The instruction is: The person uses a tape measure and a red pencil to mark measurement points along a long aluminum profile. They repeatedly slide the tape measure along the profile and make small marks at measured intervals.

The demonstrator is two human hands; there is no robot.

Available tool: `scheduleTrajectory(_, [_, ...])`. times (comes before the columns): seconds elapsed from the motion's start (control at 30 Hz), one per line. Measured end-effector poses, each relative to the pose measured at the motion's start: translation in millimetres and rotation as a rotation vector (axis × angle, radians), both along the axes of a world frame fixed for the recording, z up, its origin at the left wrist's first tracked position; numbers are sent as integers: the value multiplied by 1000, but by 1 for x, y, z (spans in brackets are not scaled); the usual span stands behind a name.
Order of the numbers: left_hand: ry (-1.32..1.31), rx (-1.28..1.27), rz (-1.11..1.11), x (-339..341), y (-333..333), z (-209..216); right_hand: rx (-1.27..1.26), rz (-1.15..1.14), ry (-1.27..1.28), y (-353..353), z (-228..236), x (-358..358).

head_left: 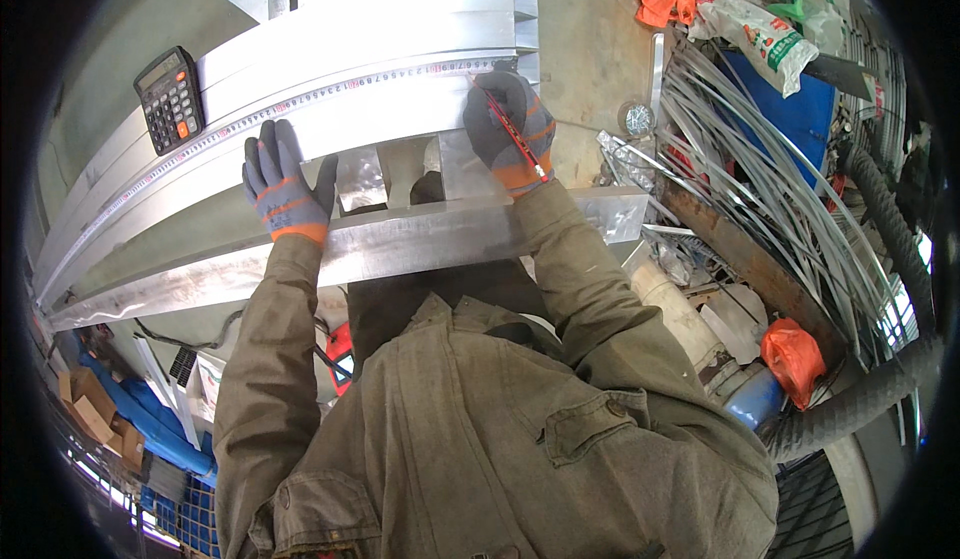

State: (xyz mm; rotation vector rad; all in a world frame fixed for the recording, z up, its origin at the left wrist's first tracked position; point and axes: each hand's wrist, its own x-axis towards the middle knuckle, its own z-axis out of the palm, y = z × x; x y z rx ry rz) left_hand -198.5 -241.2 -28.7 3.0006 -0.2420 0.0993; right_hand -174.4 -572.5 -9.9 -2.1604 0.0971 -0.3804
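Note:
Several long silvery metal profiles (400, 19) lie side by side across the work area. A tape measure's blade (340, 89) is stretched along them. My left hand (283, 187), in a grey and orange work glove, rests flat with fingers apart on the nearest profile, just below the blade. A red pencil (515, 137) is held in my gloved right hand (512, 119), by the profiles' right end. The pencil's tip is close to the tape; whether it touches metal I cannot tell. A black calculator (170, 101) sits on the profiles at the left.
A separate metal bar (420, 239) crosses in front of me. To the right are a heap of thin metal strips (760, 179), a roll of clear tape (636, 117) and an orange plastic bag (792, 361). Cardboard boxes (95, 409) stand at lower left.

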Motion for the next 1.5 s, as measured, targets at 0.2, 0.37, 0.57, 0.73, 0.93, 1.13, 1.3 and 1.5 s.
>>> scheduleTrajectory(0.2, [-6, -44, 65, 4, 0, -3, -52, 23, -30, 2, 2, -2])
scheduleTrajectory(0.37, [47, -24, 50, 8, 5, 1, -16, -19, 48, 6, 13, -11])
scheduleTrajectory(0.57, [65, -52, 56, 7, 6, 1, 55, -112, 45, 9, 25, -20])
scheduleTrajectory(0.73, [24, -80, 92, 3, -5, -8, 230, -287, 49, -1, 23, -20])
scheduleTrajectory(0.93, [-2, -81, 61, 3, -4, -11, 206, -323, 140, -18, 2, -15])
scheduleTrajectory(1.13, [-13, -22, 60, 2, -3, -16, 112, -251, 102, -27, -5, -13])
scheduleTrajectory(1.3, [-20, -24, 51, 1, -1, -19, 46, -237, 100, -28, 0, -12])
scheduleTrajectory(1.5, [-5, -12, 58, 2, 0, -18, 32, -241, 137, -27, 3, -7])
